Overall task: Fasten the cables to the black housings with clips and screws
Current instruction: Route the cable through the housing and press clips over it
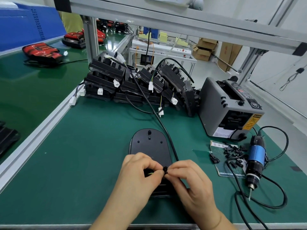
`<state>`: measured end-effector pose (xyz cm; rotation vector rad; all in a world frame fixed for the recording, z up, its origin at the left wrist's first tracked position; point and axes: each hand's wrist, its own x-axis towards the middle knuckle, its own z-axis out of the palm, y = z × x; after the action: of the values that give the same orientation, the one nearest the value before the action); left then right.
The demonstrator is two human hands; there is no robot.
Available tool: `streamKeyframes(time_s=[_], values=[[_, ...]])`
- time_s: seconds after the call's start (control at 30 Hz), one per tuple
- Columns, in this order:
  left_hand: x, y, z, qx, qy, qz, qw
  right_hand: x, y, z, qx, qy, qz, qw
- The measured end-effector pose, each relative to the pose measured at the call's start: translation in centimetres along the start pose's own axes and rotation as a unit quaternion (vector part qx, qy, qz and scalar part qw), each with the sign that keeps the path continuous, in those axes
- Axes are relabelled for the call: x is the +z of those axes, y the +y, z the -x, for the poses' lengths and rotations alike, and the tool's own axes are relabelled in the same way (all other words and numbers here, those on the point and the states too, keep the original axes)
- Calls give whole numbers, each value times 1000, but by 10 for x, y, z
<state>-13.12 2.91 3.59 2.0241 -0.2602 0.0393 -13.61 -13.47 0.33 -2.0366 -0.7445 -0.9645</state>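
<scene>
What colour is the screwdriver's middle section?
The screwdriver has a blue middle, seen in the head view.

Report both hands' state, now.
Left hand: closed, pinching the clip.
Right hand: closed, pinching the same clip.

Bright, even overhead light fell on the green table [79,163]; glossy glare lay left of it, and straight lines bowed beyond it.

Green-matted workbench [83,155], black oval plastic housing [149,143] front-centre, pile of black housings [126,83] w/ white plugs at back, grey boxy tape dispenser [227,105] rt, blue electric screwdriver [255,156], printed card [222,170] w/ small black clips [234,151].
</scene>
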Motion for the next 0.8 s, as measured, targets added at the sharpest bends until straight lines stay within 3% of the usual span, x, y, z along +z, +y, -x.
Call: streamKeyframes(time_s=[0.8], values=[[-1,-1,0,11,3,-5,1000,1,-6,-4,48,4,-46,998]])
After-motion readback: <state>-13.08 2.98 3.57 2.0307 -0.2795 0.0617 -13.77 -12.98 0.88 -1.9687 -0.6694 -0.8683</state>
